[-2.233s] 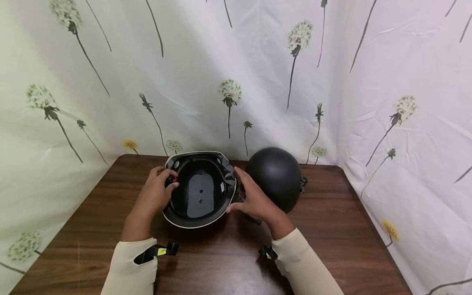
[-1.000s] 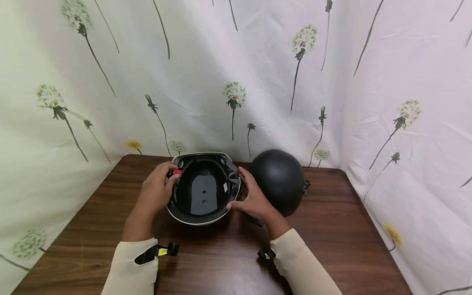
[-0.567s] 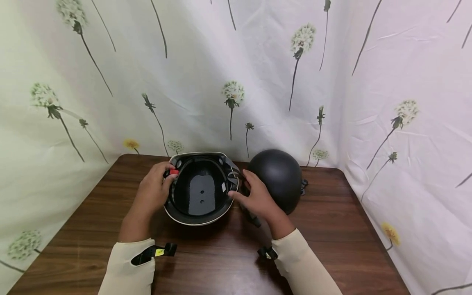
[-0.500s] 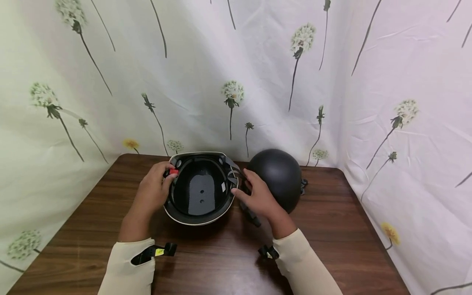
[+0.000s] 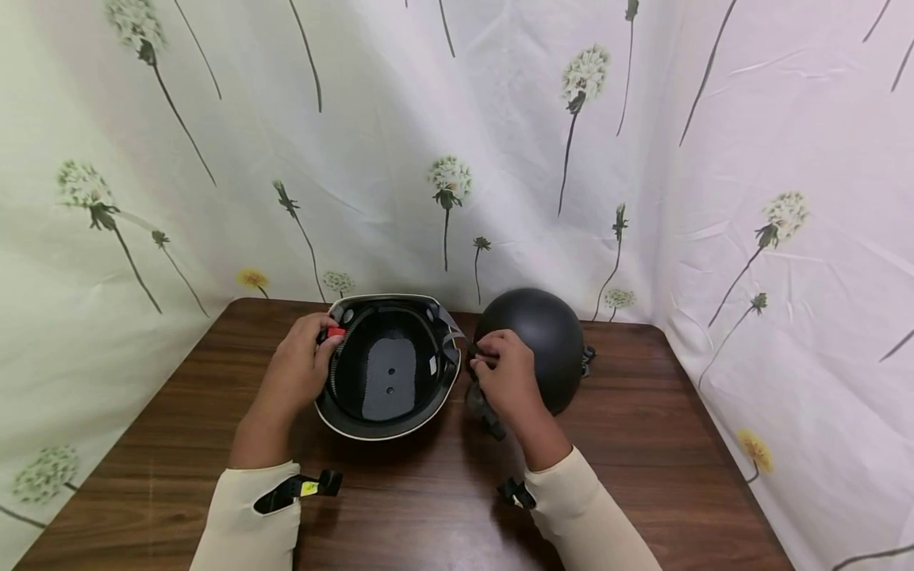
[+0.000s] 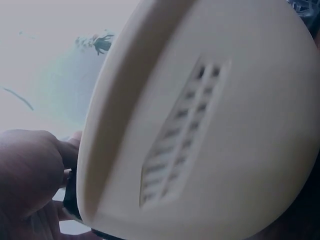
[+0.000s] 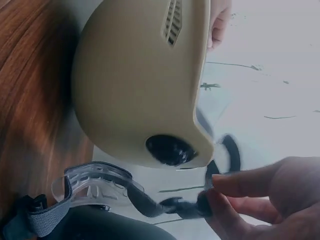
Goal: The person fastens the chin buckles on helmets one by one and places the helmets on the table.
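Observation:
A cream helmet [image 5: 390, 381] lies upside down on the table, its black padded inside facing up. My left hand [image 5: 296, 361] holds its left rim, thumb and fingers pinching a red and black buckle [image 5: 336, 332] there. At the right rim my right hand [image 5: 508, 377] pinches the helmet's dark chin strap [image 7: 231, 152] between thumb and fingertips, pulled outward from the shell. Clear goggles [image 7: 97, 187] with a grey strap sit below that hand, against a black helmet [image 5: 531, 341]. Whether the goggles' strap touches my fingers, I cannot tell.
The black helmet stands dome up, close to the right of the cream one. Dark wood table [image 5: 400, 507] extends in front and to both sides. A white curtain [image 5: 378, 159] printed with dandelions hangs behind and along the sides.
My right hand has left the cream helmet's right rim, moved slightly right and now pinches the strap, which is drawn outward. The left hand stays at the red buckle.

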